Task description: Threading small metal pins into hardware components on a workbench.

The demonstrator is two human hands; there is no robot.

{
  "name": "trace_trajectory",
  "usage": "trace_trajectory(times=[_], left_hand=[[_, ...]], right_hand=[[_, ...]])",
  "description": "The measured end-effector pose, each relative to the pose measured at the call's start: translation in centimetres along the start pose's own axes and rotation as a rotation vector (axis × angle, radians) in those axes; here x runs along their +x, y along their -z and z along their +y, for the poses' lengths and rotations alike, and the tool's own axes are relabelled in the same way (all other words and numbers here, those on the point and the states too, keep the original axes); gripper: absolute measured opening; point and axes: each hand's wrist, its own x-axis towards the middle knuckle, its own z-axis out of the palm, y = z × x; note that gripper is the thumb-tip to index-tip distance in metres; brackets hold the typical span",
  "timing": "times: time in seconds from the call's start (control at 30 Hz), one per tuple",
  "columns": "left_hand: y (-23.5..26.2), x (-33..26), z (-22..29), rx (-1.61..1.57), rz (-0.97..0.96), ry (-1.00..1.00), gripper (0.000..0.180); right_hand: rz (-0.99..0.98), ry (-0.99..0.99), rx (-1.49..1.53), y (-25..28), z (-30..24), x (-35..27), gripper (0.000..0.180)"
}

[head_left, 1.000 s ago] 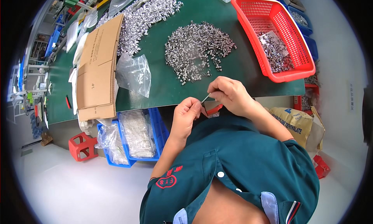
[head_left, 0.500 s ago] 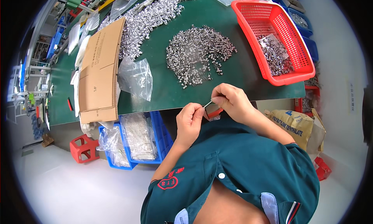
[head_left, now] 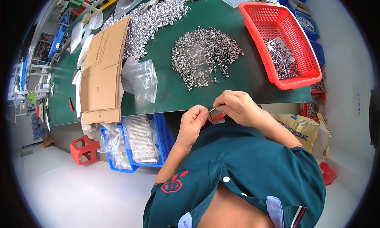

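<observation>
At the table's front edge my two hands meet, fingertips close together. My left hand [head_left: 192,124] is closed in a pinch on one end of a thin metal rod [head_left: 213,109]. My right hand [head_left: 238,108] pinches the rod's other end. Only a short stretch of the rod shows between the fingers; anything small on it is too fine to make out. Beyond my hands a pile of small silvery metal sleeves [head_left: 204,56] lies on the green table [head_left: 174,100].
Right stands a red perforated basket [head_left: 291,85] partly filled with small metal parts. A bigger heap of shiny parts [head_left: 158,20] lies at the back left. Nearer are a clear bag [head_left: 140,79] and flattened cardboard [head_left: 101,77]. Blue bins [head_left: 160,133] and a red stool [head_left: 84,150] stand below.
My right fingers have come slightly down and nearer my left ones, so less of the rod shows between them. The pile and basket stay in place.
</observation>
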Motion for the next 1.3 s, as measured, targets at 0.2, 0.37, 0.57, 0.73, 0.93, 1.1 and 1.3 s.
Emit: trace_trajectory(times=[0.2,0.37,0.57,0.73,0.93,1.1,1.3], left_hand=[[-0.3,0.5,0.1,-0.191,-0.048,0.092,0.019],[0.1,0.5,-0.3,-0.192,-0.001,0.054,0.016],[0.5,0.4,-0.4,-0.221,0.056,0.045,0.016],[0.3,0.1,-0.4,-0.215,0.063,0.057,0.015],[0.6,0.1,-0.6,-0.200,0.077,0.048,0.014],[0.4,0.4,-0.8,-0.197,0.079,0.048,0.015],[0.5,0.4,-0.9,-0.188,0.094,0.053,0.015]], right_hand=[[-0.045,-0.316,0.274,-0.3,0.0,0.1,0.007],[0.083,-0.258,-0.046,0.4,1.2,0.6,0.018],[0.266,-0.127,-0.515,-0.1,3.0,2.2,0.023],[0.269,-0.105,-0.634,-1.1,4.0,2.7,0.020],[0.249,-0.094,-0.626,-0.9,4.2,1.9,0.016],[0.233,-0.048,-0.604,-0.5,4.1,1.2,0.018],[0.224,-0.024,-0.545,-0.3,4.0,1.0,0.018]])
